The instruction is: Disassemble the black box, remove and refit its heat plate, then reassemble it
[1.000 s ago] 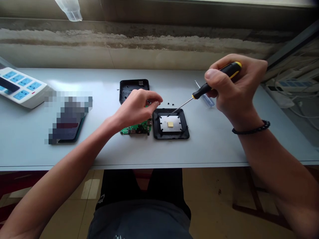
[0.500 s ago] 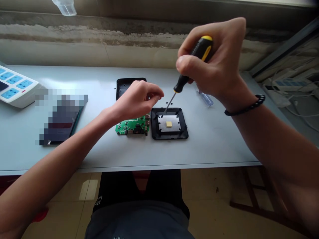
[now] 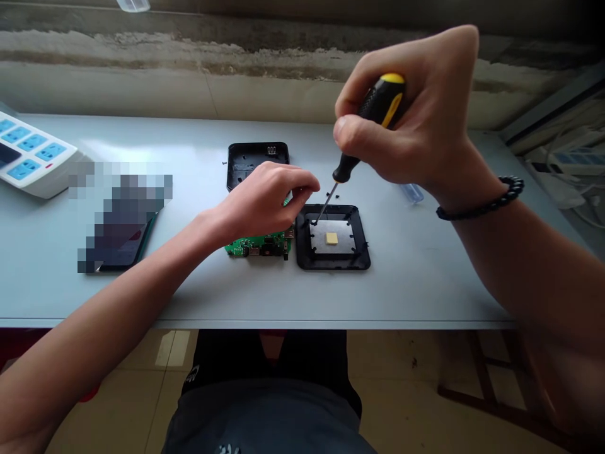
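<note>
Right hand (image 3: 411,123) high; left hand (image 3: 271,195) lower

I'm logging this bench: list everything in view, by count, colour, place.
Table: one, pale, centre
Plated shell: one, black, centre
Plate: one, silver, in that shell
Pad: one, yellow, on plate
Circuit board: one, green, left of plate
Other shell: one, black, behind board
Small pieces: at least three, dark, near shells
Screwdriver: one, black and yellow, in right hand
Clear object: one, transparent, right of screwdriver
Likely phone: one, dark, left
Power strips: apparently two, white and blue, left, right edges
Plastic piece: one, clear, top edge
Wooden frame: one, brown, lower right
Clothing: two items, dark, bottom centre
Bracelet: one, black, right wrist
Left hand: one, bare, over board
Right hand: one, bare, on screwdriver
</note>
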`<state>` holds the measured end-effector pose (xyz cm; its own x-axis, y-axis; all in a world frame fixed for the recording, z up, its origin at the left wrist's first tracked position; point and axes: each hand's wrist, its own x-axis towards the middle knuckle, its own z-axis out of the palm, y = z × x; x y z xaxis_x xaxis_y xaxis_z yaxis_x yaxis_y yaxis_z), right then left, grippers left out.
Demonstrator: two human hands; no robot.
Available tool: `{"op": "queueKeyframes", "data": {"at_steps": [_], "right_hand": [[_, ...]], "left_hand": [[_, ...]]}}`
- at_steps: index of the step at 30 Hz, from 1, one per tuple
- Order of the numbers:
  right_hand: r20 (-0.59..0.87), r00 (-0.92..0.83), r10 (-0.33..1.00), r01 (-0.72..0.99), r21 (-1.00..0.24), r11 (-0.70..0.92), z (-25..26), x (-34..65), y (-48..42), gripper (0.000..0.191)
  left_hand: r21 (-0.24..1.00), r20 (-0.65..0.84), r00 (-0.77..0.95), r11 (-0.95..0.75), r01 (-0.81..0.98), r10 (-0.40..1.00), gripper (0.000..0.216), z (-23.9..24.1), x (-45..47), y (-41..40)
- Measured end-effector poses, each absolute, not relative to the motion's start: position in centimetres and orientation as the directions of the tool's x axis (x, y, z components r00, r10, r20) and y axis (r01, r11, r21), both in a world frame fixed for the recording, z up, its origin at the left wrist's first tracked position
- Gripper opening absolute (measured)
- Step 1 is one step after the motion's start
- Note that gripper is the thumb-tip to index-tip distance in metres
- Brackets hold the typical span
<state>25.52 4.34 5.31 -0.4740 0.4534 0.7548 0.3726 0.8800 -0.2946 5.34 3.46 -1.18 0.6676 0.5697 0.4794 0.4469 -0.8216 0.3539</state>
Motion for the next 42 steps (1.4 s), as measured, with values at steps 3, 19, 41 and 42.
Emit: {"op": "queueKeyframes", "data": {"at_steps": [3, 19, 41, 42], "right_hand": [[0.764, -0.467, 0.445, 0.374, -0.285, 0.883, 5.20, 25.46, 4.15, 0.011], [0.786, -0.446, 0.428, 0.417, -0.240, 0.876, 5.04, 25.80, 4.17, 0.009], [0.778, -0.408, 0.478, 0.444, -0.288, 0.848, 4.76, 25.84, 3.81, 0.009], [0.775, -0.412, 0.479, 0.449, -0.285, 0.847, 4.73, 25.86, 3.88, 0.009]], "left_hand": [[0.312, 0.485, 0.676, -0.832, 0.459, 0.555, 0.029, -1.39, 5.10, 3.51], [0.278, 0.539, 0.654, -0.845, 0.457, 0.531, 0.027, -1.68, 4.80, 3.09], [0.274, 0.512, 0.660, -0.832, 0.482, 0.550, 0.029, -1.51, 4.89, 2.91], [0.274, 0.510, 0.661, -0.832, 0.482, 0.551, 0.029, -1.51, 4.89, 2.91]]}}
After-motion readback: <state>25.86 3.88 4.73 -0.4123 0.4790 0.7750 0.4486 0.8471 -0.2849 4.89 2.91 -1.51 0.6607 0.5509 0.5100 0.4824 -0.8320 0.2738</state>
